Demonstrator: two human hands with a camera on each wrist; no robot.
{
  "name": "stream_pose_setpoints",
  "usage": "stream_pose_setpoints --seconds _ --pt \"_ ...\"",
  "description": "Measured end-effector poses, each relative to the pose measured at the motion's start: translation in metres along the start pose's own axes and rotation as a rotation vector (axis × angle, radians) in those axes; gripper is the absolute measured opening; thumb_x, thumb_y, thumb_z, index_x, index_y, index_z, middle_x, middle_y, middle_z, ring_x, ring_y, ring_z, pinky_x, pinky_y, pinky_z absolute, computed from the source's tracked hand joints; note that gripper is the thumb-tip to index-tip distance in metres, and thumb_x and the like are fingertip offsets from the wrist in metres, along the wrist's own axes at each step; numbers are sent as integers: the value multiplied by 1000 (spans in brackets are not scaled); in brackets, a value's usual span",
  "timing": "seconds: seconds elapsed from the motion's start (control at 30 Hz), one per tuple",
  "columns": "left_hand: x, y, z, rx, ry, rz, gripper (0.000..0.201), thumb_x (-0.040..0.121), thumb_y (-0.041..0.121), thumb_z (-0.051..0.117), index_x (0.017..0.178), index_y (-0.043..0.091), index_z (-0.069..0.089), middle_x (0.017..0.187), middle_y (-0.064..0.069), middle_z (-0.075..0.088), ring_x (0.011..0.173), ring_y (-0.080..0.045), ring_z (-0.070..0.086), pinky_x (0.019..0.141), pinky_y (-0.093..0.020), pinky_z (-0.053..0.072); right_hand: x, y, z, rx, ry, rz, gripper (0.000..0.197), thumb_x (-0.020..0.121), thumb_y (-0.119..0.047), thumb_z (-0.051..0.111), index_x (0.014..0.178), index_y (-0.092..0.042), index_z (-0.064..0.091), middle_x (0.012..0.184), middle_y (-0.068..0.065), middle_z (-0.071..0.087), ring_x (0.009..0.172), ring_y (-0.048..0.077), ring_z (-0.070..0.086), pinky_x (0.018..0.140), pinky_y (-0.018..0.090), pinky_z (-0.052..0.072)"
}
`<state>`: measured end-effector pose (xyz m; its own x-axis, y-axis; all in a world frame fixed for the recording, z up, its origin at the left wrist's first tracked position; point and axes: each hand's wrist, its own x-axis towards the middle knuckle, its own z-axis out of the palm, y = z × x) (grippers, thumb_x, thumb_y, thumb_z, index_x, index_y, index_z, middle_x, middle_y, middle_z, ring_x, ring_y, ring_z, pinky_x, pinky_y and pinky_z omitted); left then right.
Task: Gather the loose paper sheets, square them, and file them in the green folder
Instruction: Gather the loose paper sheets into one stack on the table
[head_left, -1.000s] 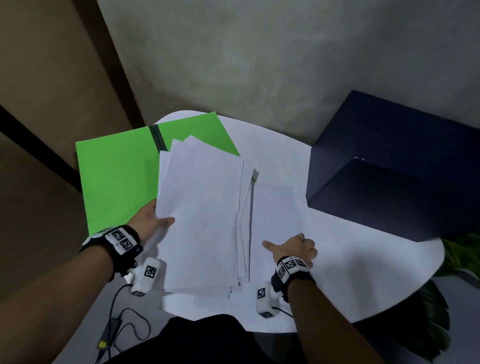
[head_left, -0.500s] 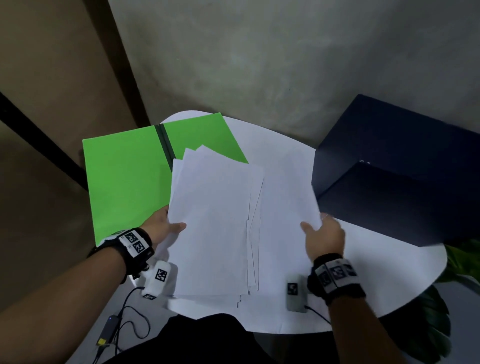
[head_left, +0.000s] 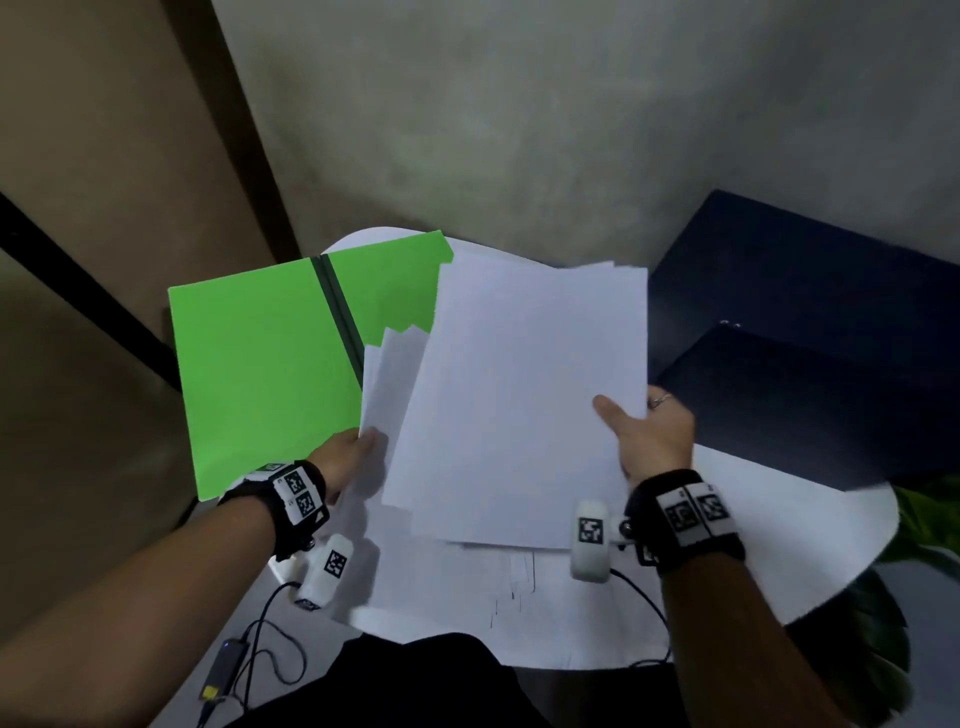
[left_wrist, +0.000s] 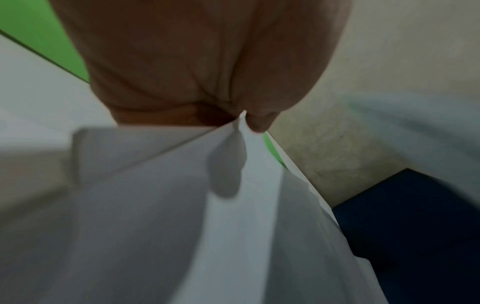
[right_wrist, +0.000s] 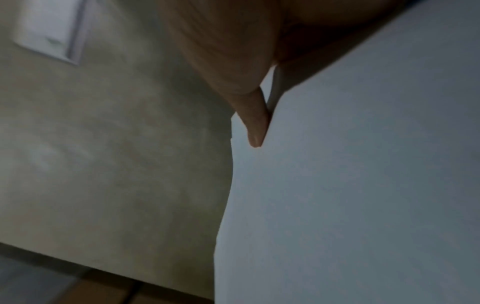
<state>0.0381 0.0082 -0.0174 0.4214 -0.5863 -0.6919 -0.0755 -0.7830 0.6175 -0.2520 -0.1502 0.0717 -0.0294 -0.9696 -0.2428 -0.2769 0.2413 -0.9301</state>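
The green folder (head_left: 270, 364) lies open on the table's left side, its dark spine (head_left: 337, 312) running down the middle. My right hand (head_left: 649, 431) grips the right edge of a raised bundle of white sheets (head_left: 524, 395), thumb on top. In the right wrist view the thumb (right_wrist: 255, 123) presses that paper (right_wrist: 363, 185). My left hand (head_left: 348, 457) pinches the left edge of a second, fanned stack of sheets (head_left: 387, 384) that overlaps the folder's right half. The left wrist view shows the stack (left_wrist: 182, 226) pinched and the folder (left_wrist: 46, 35) behind.
A round white table (head_left: 753, 530) carries everything. A large dark blue box (head_left: 810, 338) stands at the right, close to my right hand. A grey wall lies behind, cables (head_left: 249, 665) hang at the lower left, and green plant leaves (head_left: 930, 519) show at the far right.
My right hand took the sheets lying at the right and lifted them up over the left-hand stack. My left hand kept its hold on the fanned stack.
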Motion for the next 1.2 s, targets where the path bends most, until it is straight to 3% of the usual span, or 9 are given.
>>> stream_pose_setpoints --seconds 0.1,0.2,0.27,0.37,0.47,0.6,0.73,1.0,1.2 --pt "7 10 7 -176 3 -139 82 95 65 29 139 -3 44 94 -19 63 79 -38 62 64 -37 47 0 51 29 -332 -100 81 56 83 -16 76 133 -7 53 134 12 60 121 29 58 107 37 44" --pt "12 6 13 2 -18 -76 82 88 65 48 135 -2 48 125 -21 62 104 -34 62 89 -41 51 -15 94 50 -787 -346 129 63 96 -30 57 150 -9 31 155 10 34 139 30 36 114 39 32" --pt "12 0 16 224 88 -5 63 82 50 67 120 0 56 127 -21 62 104 -31 62 91 -41 50 -24 110 49 -979 -216 187 61 96 -35 51 150 -16 30 155 4 24 137 32 30 109 50 35" --pt "8 2 17 285 186 26 61 86 30 71 132 0 45 134 -19 54 121 -35 53 98 -40 42 -30 118 36 -957 -7 342 74 89 -43 59 148 -14 27 152 9 26 133 36 32 102 53 41" --pt "9 3 14 280 175 24 66 88 28 69 139 -1 39 141 -19 49 129 -35 47 104 -41 38 -28 123 35 -846 -57 338 86 87 -39 65 152 -7 20 149 16 31 130 36 43 102 48 45" --pt "7 4 11 294 167 78 65 90 28 68 140 0 39 145 -18 46 132 -34 45 107 -40 35 -25 110 41 -602 -40 418 73 91 -21 66 150 -5 27 142 18 49 122 35 56 92 35 49" --pt "4 8 5 274 184 100 59 91 22 67 138 -2 41 145 -19 47 133 -34 44 107 -37 33 -20 108 33 -503 -61 419 48 87 -15 71 129 0 54 128 15 62 102 29 62 83 28 48" --pt "10 1 -19 268 180 63 77 89 27 69 147 -3 28 155 -19 33 143 -33 32 115 -38 25 -8 118 -16 -877 61 321 49 89 -25 69 134 -12 55 143 6 47 128 34 42 97 45 44" --pt "8 0 -18 275 182 61 75 89 26 68 147 -3 29 155 -19 33 143 -33 32 115 -39 25 -2 123 -17 -697 103 216 57 84 -7 69 135 -16 45 127 15 61 110 36 63 91 42 55"
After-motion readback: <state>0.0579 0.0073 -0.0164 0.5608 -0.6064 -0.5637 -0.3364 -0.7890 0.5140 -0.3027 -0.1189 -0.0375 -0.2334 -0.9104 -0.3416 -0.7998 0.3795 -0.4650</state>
